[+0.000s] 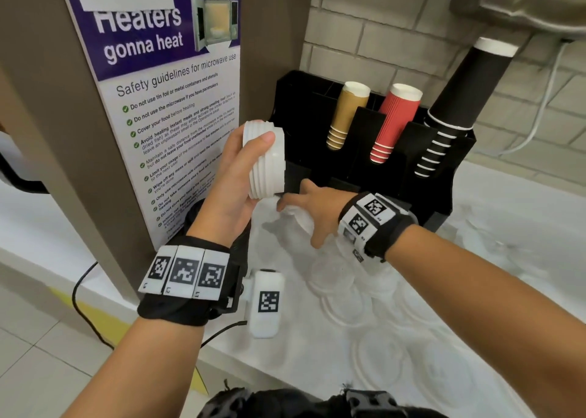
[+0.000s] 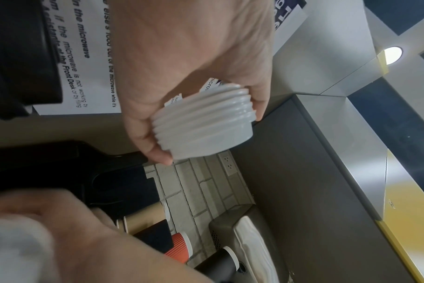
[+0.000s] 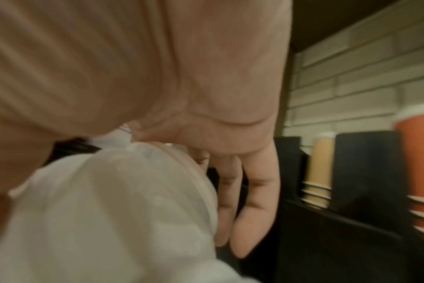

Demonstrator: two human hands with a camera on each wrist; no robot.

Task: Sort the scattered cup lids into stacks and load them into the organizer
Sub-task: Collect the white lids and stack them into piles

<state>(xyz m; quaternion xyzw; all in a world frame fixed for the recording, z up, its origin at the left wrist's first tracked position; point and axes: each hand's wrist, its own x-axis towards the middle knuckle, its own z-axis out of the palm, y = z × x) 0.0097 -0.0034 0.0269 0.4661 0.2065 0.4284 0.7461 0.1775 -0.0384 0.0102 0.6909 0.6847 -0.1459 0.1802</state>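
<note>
**Both hands on white lids in front of the organizer**

Up above the white bench [image 1: 494, 202], the left hand [image 1: 231, 176] grips a stack of white lids [image 1: 266, 160], thumb curled over one face and fingers round the other, so the ribbed rims stand on edge. The left wrist view shows the same stack [image 2: 203, 122] pinched between thumb and fingers. Just below and to the right, the right hand [image 1: 312, 209] reaches down with fingers and thumb curled around a single white lid [image 1: 301, 219] close to the bench surface; the right wrist view is blurred, but the lid [image 3: 114, 206] sits against the palm. Loose clear lids [image 1: 345, 300] lie scattered over the middle and near edge of the bench. At the back edge stands the black organizer [image 1: 450, 176], holding tilted stacks of tan cups [image 1: 347, 113], red cups [image 1: 396, 119] and black cups [image 1: 456, 100]. A microwave safety poster [image 1: 165, 100] hangs on the panel at the left.
</note>
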